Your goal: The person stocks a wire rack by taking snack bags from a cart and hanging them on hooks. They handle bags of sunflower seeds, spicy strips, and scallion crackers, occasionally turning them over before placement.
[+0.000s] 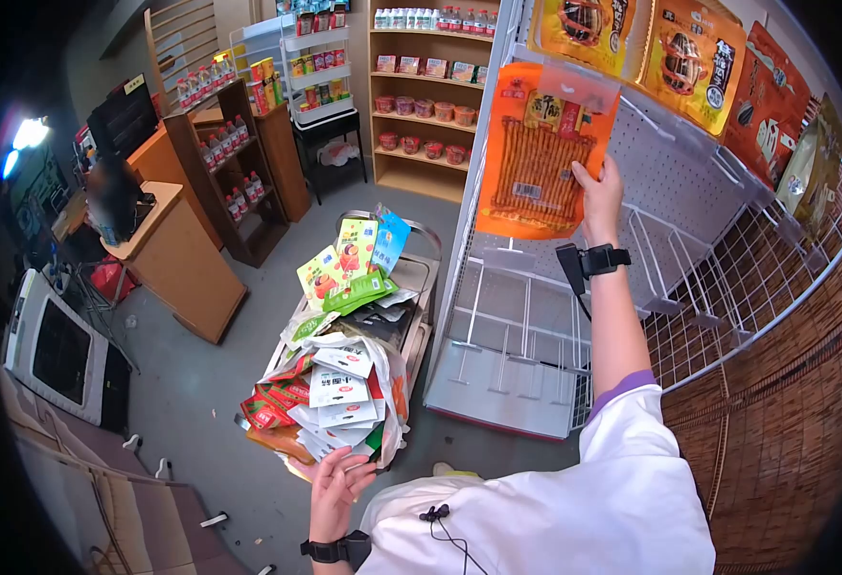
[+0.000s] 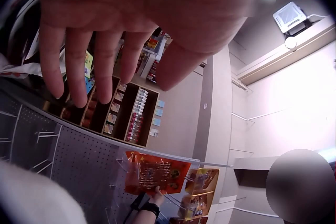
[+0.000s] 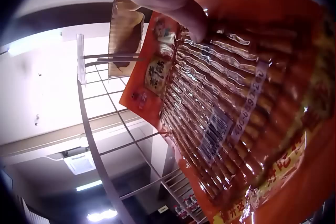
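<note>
My right hand (image 1: 601,199) grips the right edge of a large orange snack packet (image 1: 547,168), its thumb over the front. Through the packet's window show rows of brown sticks, with a barcode label low down. In the right wrist view the packet (image 3: 236,103) fills much of the picture, with the hand at its upper edge. It hangs upright before the display rack, below yellow snack packets (image 1: 686,62). My left hand (image 1: 334,489) is low by a plastic bag (image 1: 397,383) of white snack packets (image 1: 337,388). Its fingers (image 2: 76,66) are spread and hold nothing.
A metal cart (image 1: 426,278) carries the bag and several green and yellow packets (image 1: 349,249). The pegboard rack has bare hooks (image 1: 526,355) and a wire-grid side (image 1: 775,287). Behind stand a wooden shelf (image 1: 421,177) with goods and a brown bottle stand (image 1: 191,182).
</note>
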